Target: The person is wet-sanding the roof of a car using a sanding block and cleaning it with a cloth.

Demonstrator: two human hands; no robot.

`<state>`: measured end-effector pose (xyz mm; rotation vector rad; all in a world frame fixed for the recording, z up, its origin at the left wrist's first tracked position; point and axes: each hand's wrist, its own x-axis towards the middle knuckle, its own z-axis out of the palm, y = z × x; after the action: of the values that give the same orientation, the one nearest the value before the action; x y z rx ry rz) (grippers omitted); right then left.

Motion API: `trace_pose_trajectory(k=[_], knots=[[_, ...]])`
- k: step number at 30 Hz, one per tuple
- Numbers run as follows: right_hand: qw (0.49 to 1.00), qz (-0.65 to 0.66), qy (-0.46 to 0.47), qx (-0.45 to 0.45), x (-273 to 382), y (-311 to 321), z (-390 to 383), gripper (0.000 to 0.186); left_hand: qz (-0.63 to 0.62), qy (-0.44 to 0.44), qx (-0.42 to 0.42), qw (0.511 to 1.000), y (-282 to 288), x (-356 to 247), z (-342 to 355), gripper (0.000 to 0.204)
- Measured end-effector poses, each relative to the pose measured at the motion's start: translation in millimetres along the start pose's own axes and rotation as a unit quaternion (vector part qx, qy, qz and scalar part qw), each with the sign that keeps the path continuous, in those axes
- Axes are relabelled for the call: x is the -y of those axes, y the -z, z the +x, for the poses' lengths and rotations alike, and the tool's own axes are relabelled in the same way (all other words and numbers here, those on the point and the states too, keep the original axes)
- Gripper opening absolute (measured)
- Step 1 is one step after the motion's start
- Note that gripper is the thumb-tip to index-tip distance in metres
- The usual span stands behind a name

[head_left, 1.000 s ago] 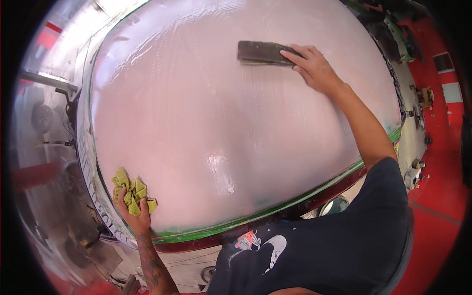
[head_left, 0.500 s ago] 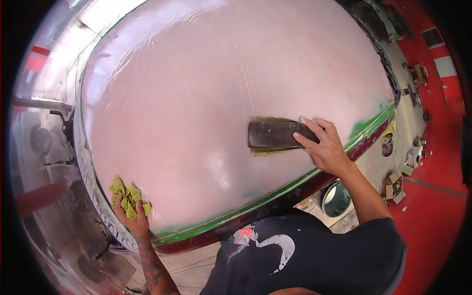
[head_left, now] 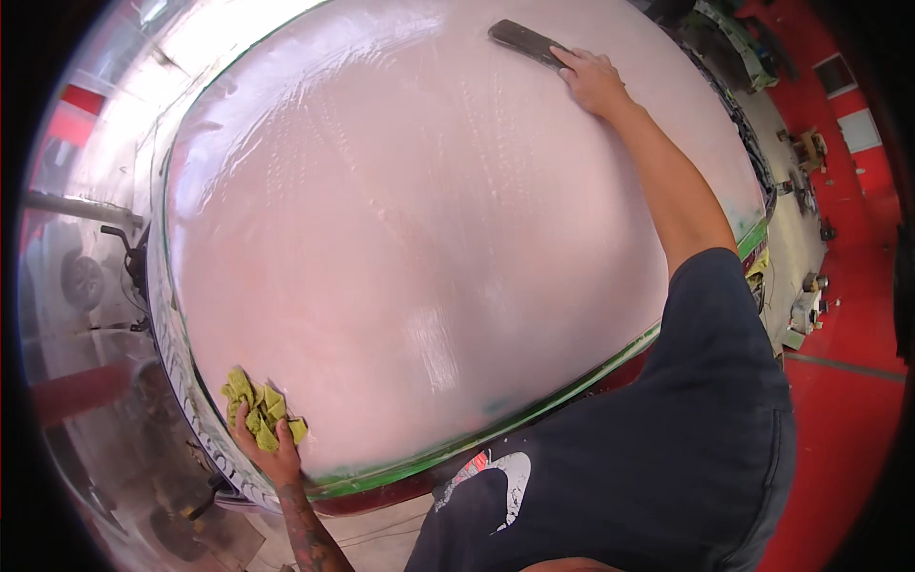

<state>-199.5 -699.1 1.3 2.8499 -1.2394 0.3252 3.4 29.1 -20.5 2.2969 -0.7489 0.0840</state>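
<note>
My right hand (head_left: 596,86) is stretched out to the far right part of a wide, curved, pale pink panel (head_left: 410,238), gripping the end of a long dark flat block (head_left: 522,40) that lies on the wet-looking surface. My left hand (head_left: 272,448) is at the near left corner of the panel, its fingers around a crumpled yellow-green cloth (head_left: 267,410) resting there. Green edging (head_left: 381,476) runs along the panel's near edge, partly behind my body. Streaks show across the pink surface.
At the left is a shiny grey body with a wheel (head_left: 84,281) and a dark bent bar (head_left: 129,238). On the right are small boxes and tools (head_left: 808,310) on a pale floor beside red flooring (head_left: 843,429), and dark parts (head_left: 729,48) beyond the panel's right edge.
My right hand and the block first came down toward the near right edge, then moved up to the far part of the panel. My left hand and cloth sit slightly lower in view.
</note>
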Motion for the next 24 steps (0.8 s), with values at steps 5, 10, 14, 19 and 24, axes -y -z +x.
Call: trace_pose_trajectory(k=[5, 10, 14, 19, 24], knots=[[0.988, 0.078, 0.130, -0.034, 36.9, 59.7, -197.7, 0.054, -0.004, 0.009, 0.002, 1.000, -5.3, -8.7, 8.3, 0.062], [0.968, 0.148, 0.199, 0.028, 61.6, 96.4, -319.6, 0.058, 0.006, 0.005, 0.009, 1.000, -0.5, -5.6, 10.4, 0.059], [0.970, 0.099, 0.223, -0.003, 36.9, 81.4, -248.6, 0.060, 0.006, 0.002, 0.015, 1.000, 1.5, 3.8, 4.3, 0.057], [0.996, -0.009, 0.048, -0.070, -32.5, 20.5, -77.5, 0.046, 0.018, -0.018, 0.018, 1.000, -0.1, 4.5, 0.8, 0.059], [0.998, -0.030, -0.037, -0.034, -20.3, 11.6, -58.4, 0.046, 0.009, 0.001, 0.017, 1.000, -2.2, -5.3, 3.6, 0.058]])
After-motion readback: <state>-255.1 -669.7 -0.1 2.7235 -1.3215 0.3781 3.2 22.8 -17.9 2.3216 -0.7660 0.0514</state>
